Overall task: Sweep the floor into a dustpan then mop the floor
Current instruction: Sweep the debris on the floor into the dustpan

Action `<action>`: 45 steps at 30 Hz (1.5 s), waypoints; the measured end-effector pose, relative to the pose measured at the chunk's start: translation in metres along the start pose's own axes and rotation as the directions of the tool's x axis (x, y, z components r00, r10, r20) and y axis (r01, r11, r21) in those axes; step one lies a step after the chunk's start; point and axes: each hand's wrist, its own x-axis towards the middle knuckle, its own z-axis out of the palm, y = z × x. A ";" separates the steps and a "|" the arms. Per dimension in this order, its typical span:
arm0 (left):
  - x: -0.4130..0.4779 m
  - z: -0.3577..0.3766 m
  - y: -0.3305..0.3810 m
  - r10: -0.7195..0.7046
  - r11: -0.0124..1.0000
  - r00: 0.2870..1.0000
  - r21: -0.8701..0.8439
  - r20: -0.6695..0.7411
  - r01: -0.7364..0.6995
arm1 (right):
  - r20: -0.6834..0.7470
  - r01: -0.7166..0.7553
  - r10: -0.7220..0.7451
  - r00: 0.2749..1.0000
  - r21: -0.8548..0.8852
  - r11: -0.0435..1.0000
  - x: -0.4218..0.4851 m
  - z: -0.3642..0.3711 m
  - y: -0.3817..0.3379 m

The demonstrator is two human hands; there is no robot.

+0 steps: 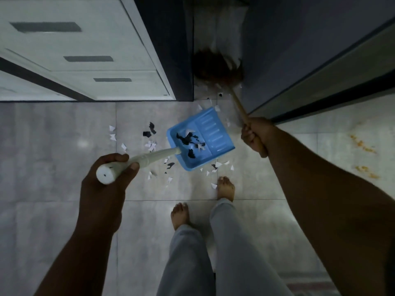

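Head view: black and white paper scraps (189, 142) sit in the blue plastic dustpan (210, 133). Its cream handle (149, 157) runs from the gripping left hand (109, 174) toward the wooden broom (215, 69) clenched in the right hand (255, 135).

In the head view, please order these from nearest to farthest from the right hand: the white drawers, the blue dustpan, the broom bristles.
1. Blue dustpan, just to the left of the right hand.
2. Broom bristles, farther ahead, at the top centre.
3. White drawers, far off at the upper left.

Home; tiled floor (64, 210); panelled door (85, 50)
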 end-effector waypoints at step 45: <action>-0.124 -0.186 -0.013 -0.018 0.999 0.992 0.033 0.126 0.014 | 0.135 -0.151 0.112 0.984 0.325 0.934 -0.244 -0.110 0.242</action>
